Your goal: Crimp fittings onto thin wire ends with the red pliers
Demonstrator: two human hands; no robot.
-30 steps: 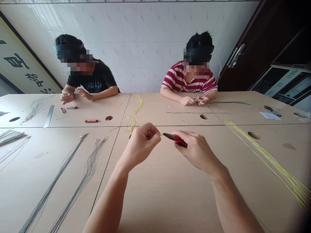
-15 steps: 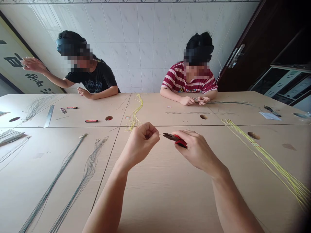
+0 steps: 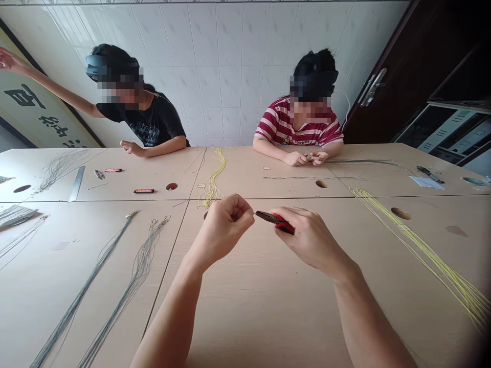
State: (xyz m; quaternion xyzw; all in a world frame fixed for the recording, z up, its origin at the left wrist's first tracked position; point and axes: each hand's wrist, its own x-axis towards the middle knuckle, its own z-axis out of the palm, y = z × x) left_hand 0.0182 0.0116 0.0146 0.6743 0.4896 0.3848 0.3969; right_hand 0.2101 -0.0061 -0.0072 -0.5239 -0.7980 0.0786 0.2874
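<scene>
Over the middle of the wooden table (image 3: 245, 286), my left hand (image 3: 226, 225) is closed in a pinch, and what it holds is too small to make out. My right hand (image 3: 310, 235) is wrapped round red-handled pliers (image 3: 283, 223). The dark jaws of the pliers point left and reach up to the fingertips of my left hand. A bundle of yellow cords (image 3: 215, 179) lies just beyond my left hand. To the left lie two bundles of grey-green cords (image 3: 95, 276), with small metal ends at their far tips.
Yellow cords (image 3: 425, 245) stretch along the right side. Across the table sit two people, one in black (image 3: 153, 120), one in striped red (image 3: 276, 122) handling thin cords. A ruler (image 3: 77, 184), red-and-black items (image 3: 144, 191) and a dark tool (image 3: 430, 175) lie on the far half.
The pliers' jaws have come slightly closer to my left fingertips. At the far left, the person in black has stretched the raised arm farther up and out to the left.
</scene>
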